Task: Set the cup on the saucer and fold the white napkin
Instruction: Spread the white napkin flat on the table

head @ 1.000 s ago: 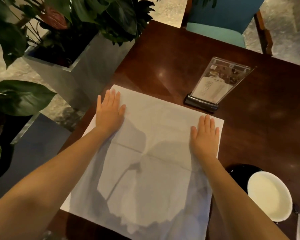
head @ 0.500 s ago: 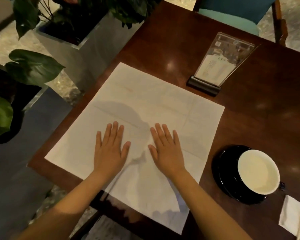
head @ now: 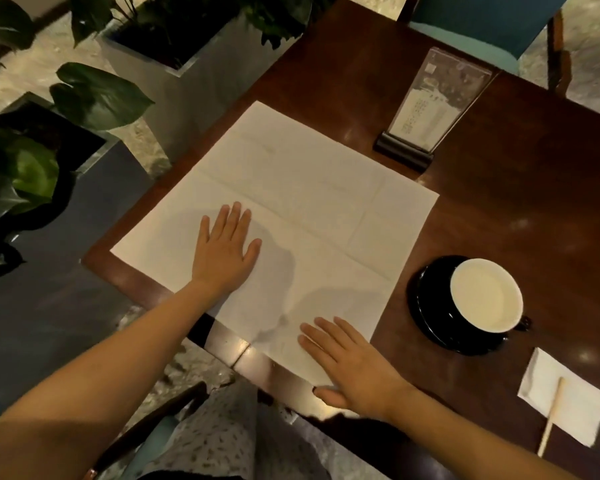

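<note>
Pinning the white napkin (head: 309, 188) flat under left hand (head: 226, 254) and right hand (head: 357, 368), fingers straight, gripping nothing, likely smoothing for the fold, with cup (head: 485, 296) on saucer (head: 426, 306) clear at right.

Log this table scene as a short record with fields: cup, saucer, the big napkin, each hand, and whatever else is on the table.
white napkin: spread flat, unfolded, creased
saucer: black, right of the white napkin
cup: on the saucer
left hand: flat, palm down on the white napkin
right hand: flat on the white napkin's near corner
also: menu stand behind the white napkin; small napkin with a stick, near right
</note>
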A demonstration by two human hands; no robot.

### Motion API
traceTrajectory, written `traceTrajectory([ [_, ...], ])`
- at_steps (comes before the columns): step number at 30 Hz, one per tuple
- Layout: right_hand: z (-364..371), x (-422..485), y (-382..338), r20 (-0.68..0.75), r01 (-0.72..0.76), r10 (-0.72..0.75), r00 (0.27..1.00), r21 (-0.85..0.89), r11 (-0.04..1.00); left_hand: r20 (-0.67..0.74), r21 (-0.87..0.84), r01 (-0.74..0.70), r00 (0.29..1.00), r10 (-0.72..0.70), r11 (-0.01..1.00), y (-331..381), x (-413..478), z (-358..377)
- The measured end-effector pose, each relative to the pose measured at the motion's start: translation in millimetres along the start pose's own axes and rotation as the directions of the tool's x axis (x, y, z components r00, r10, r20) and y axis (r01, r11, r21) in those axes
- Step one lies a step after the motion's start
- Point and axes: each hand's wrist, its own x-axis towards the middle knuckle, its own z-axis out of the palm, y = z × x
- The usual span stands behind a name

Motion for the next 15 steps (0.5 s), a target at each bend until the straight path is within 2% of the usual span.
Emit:
traceTrajectory([
  [6, -6, -22, -27, -0.081, -0.076, 0.076, 0.994, -0.002, 0.997, 0.043, 0.039, -0.019, 0.999, 0.017, 0.999, -1, -1, -3],
  [8, -8, -15, -24, -0.162, -0.112, 0.112, 0.98, 0.01, 0.994, 0.082, 0.051, -0.018, 0.997, 0.014, 0.999, -1, 1, -6],
  [10, -13, -3, -16, -0.176, -0.15, 0.19, 0.966, 0.22, 0.964, 0.148, 0.044, -0.006, 0.989, 0.0, 0.999, -2, 5, -12],
  [12, -24, 10, -5, -0.115, -0.238, 0.328, 0.938, 0.475, 0.847, 0.217, -0.022, -0.015, 0.976, 0.02, 1.0, 0, 6, -22],
  [15, -50, 26, 15, -0.058, -0.357, 0.487, 0.872, 0.606, 0.711, 0.297, -0.351, -0.034, 0.944, 0.145, 0.936, 14, -9, -38],
])
